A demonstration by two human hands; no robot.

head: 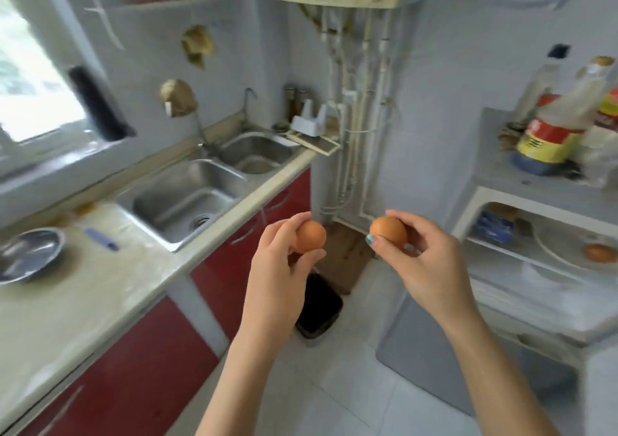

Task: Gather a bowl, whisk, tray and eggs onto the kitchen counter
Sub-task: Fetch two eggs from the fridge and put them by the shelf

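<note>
1. Eggs: the left egg (311,236) and the right egg (388,231), both brown, are held in the air above the floor (351,385), between the counter (83,305) and the open fridge (501,181). Neither is on the counter.
2. Left hand (281,265): grip clamped on the left egg, fingers and thumb curled round it, near the counter's front edge.
3. Right hand (424,261): grip clamped on the right egg, pinched between thumb and fingertips, in front of the fridge.
4. Third egg (600,252): lies on a white plate (555,245) on a fridge shelf.
5. Bowl (28,255): metal, stands on the counter, left of the double sink (180,201). A blue object (100,239) lies near it, too blurred to identify.
6. Bin (321,305): black, on the floor below the hands, beside the red cabinet (133,368).
7. Bottles (548,134): stand on top of the fridge.
</note>
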